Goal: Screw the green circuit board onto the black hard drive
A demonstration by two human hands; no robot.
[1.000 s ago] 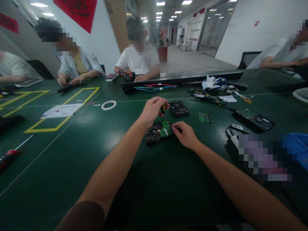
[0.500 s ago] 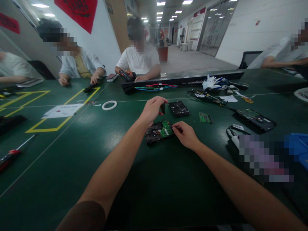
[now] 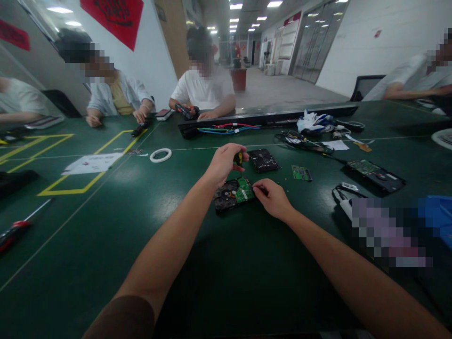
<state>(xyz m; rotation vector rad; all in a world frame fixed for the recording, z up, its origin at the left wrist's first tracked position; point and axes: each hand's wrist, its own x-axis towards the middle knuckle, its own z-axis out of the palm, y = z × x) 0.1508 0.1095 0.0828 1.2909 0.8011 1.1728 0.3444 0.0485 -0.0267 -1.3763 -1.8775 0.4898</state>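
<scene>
A hard drive (image 3: 226, 197) with a green circuit board lies on the table in front of me. Above it my left hand (image 3: 228, 162) is closed around a short screwdriver (image 3: 239, 159) with a black and yellow handle. The screwdriver stands upright, its shaft pointing down at the board; whether the tip sits in a screw is too small to tell. At the drive's right edge, my right hand (image 3: 270, 194) pinches the corner between thumb and fingers. Just behind lies a second hard drive (image 3: 263, 160). A loose green circuit board (image 3: 301, 173) rests to its right.
Another drive (image 3: 374, 175) with a cable lies at the right, near white gloves (image 3: 312, 121). A roll of tape (image 3: 160, 155), paper (image 3: 92, 163) and a red-handled screwdriver (image 3: 16, 230) are on the left. A long black bar (image 3: 268, 120) crosses the back. Several people sit around the table.
The screwdriver handle in my left hand has turned, so its yellow marking now shows. My right hand stays at the drive's edge. A co-worker's hand has shifted a dark tool slightly right.
</scene>
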